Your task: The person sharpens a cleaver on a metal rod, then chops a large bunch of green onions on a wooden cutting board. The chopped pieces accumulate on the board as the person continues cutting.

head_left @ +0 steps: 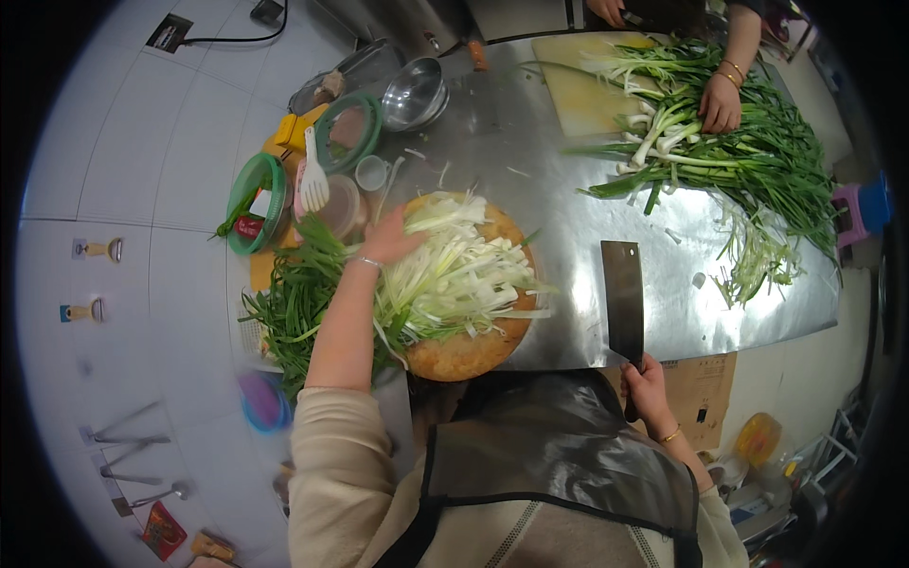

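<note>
Hands: left hand [390, 241] lay open, palm down, on the pile of sliced scallion whites [454, 275]; right hand [647, 386] gripped the handle of a cleaver [623, 301], its blade flat on the steel surface [568, 208] near the front edge. Pile: heaped on a round wooden chopping block [464, 355] at the surface's front left corner. Green tops [294, 303]: left of the block. Whole scallions [757, 161]: far right, under another person's hand [720, 102].

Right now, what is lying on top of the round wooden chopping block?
A heap of split white leek strips covers the chopping block, with the left hand pressing them. The block's middle is hidden.
</note>
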### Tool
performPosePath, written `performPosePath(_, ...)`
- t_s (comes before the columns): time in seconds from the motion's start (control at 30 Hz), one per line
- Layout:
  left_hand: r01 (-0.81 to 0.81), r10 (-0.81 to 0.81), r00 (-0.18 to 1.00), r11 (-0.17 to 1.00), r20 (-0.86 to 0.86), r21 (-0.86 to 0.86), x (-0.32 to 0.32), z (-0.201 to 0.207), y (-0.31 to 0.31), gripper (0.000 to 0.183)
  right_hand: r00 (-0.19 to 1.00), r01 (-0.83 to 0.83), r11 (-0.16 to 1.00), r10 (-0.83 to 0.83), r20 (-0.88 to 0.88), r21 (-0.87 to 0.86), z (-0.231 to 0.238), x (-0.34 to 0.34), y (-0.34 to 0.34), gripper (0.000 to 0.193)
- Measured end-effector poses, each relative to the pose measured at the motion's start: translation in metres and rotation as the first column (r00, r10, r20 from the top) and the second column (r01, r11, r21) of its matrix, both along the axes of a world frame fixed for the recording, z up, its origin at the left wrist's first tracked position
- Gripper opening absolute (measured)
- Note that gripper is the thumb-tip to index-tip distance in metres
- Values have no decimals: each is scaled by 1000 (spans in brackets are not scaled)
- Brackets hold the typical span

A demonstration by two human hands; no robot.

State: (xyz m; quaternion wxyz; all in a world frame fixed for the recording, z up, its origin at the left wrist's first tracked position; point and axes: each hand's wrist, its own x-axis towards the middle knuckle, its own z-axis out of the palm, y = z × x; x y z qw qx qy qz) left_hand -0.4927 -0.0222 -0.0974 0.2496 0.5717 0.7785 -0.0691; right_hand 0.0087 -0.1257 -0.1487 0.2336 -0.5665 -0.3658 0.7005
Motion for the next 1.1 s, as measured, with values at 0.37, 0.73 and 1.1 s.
performPosePath(0.37, 191, -161, 965, 973, 209, -131, 21, -2, 2, 61, 995, 97, 994, -96, 23, -53, 13, -52, -24, 14)
performPosePath(0.73, 523, -395, 847, 736, -355, 430, 66, 20, -55, 67, 1000, 26, 999, -26, -7, 19, 34, -127, -14, 14)
performPosePath(1.1, 624, -607, 773, 673, -186, 397, 108, -24, -122, 50, 960, -107, 980, 59, 273, 166, 36, -182, -20, 26)
